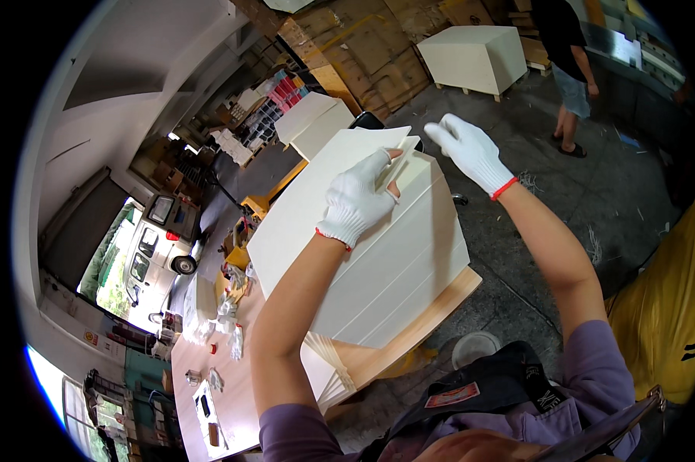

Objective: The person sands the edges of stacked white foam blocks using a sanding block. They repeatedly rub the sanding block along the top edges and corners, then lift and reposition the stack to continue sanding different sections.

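A tall stack of large white board sheets (pixel 394 262) stands on a wooden table in front of me. My left hand (pixel 359 196), in a white knitted glove with bare thumb and fingertip showing, is closed on the edge of the top white sheets (pixel 309 196) near the stack's far right corner. Those upper sheets are slightly parted from the ones below at that corner. My right hand (pixel 471 154), in a matching glove with a red cuff, is raised in the air just right of the corner. Its fingers are bent and somewhat apart, and nothing shows in them.
The wooden table (pixel 189 400) carries gloves, a phone-like item and small things at the left. A white bucket (pixel 475 349) sits on the floor near me. Another white stack (pixel 475 58) rests on a pallet behind. A person (pixel 571 69) stands at the far right, beyond a yellow sack (pixel 671 300).
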Demonstrator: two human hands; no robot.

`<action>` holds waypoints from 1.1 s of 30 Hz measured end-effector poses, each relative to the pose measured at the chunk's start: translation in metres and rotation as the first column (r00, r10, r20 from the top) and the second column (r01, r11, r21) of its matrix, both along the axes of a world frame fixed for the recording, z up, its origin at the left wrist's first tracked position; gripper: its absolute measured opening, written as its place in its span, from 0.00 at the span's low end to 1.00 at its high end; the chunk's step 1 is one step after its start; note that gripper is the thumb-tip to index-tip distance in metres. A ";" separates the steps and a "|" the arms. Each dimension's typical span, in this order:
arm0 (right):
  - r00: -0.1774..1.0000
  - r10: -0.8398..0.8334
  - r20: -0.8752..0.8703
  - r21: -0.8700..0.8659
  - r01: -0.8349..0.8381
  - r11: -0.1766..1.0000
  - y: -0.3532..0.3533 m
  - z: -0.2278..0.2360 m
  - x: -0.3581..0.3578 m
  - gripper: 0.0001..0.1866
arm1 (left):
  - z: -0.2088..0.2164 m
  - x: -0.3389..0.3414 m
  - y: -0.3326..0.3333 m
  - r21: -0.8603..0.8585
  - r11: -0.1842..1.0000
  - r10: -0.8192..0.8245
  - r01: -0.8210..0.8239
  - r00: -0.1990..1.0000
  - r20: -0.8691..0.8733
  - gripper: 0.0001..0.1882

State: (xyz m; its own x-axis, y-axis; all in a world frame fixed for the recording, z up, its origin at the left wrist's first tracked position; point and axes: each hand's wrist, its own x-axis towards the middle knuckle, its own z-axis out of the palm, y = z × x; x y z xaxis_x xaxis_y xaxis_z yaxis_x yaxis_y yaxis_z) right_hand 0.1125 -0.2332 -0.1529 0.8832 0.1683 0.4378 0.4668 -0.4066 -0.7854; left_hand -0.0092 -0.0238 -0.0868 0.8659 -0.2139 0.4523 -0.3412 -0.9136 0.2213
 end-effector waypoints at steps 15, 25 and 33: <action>0.826 0.249 0.505 -0.532 0.071 0.844 0.000 0.028 -0.009 0.25 | 0.003 0.033 0.002 0.202 0.954 0.249 -0.222 0.961 -0.123 0.20; 0.953 0.301 -0.025 0.248 -0.286 0.926 0.036 0.008 -0.007 0.26 | 0.003 0.013 0.013 -0.297 0.952 -0.026 -0.074 0.947 -0.320 0.24; 0.979 0.199 0.038 0.204 -0.202 0.958 0.039 -0.005 -0.006 0.34 | 0.004 0.013 0.012 -0.298 0.953 -0.052 -0.050 0.944 -0.325 0.26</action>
State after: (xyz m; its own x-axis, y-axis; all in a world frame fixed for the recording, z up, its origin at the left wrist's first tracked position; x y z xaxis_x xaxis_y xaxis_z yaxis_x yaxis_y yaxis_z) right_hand 0.1064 -0.1943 -0.1580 0.8325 0.2458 0.4965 0.5364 -0.1337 -0.8333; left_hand 0.0041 -0.0119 -0.0829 0.9755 -0.1139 0.1881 -0.2041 -0.7872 0.5819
